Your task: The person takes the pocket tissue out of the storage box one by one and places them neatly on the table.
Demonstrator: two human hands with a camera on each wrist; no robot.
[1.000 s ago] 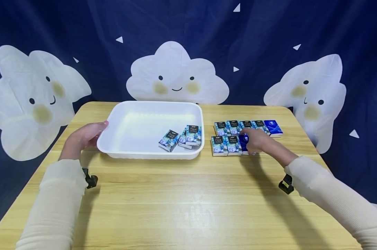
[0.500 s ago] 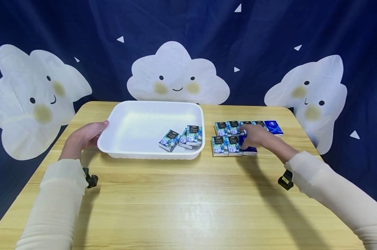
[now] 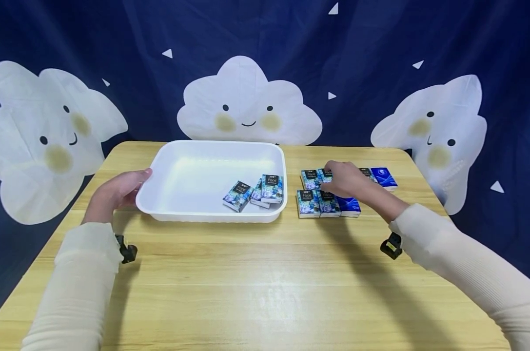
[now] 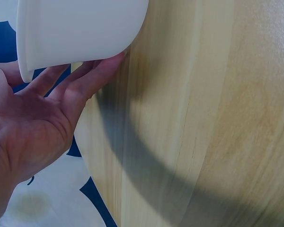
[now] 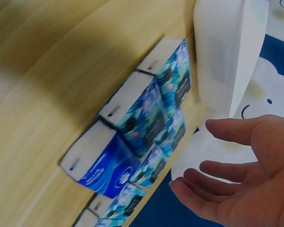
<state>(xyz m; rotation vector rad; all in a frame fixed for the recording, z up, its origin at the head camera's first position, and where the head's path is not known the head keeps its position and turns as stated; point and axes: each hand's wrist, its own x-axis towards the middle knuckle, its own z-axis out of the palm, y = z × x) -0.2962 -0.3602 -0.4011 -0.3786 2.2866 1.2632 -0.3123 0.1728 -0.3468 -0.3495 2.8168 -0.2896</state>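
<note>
At the left end of a white plastic tray (image 3: 194,217), my left hand (image 3: 117,189) grips the rim, thumb on top. The left wrist view shows its fingers (image 4: 92,78) against the tray's outer wall. Over two rows of pocket tissue packs, my right hand (image 3: 348,179) hovers with fingers spread and nothing between them, as the right wrist view shows. It hides part of the back row. Two flowered packs (image 3: 307,204) and a blue pack (image 3: 349,207) form the front row. Another blue pack (image 3: 383,178) ends the back row at right.
Three flowered tissue packs lie in the tray's right part, one pack (image 3: 238,196) apart from two overlapping ones (image 3: 271,188). Everything stands on a wooden table (image 3: 247,273). Behind it hangs a dark blue curtain (image 3: 291,39) with cloud prints.
My right hand has come off the front blue tissue pack and moved left and back over the rows, uncovering that pack. My left hand stays on the tray rim.
</note>
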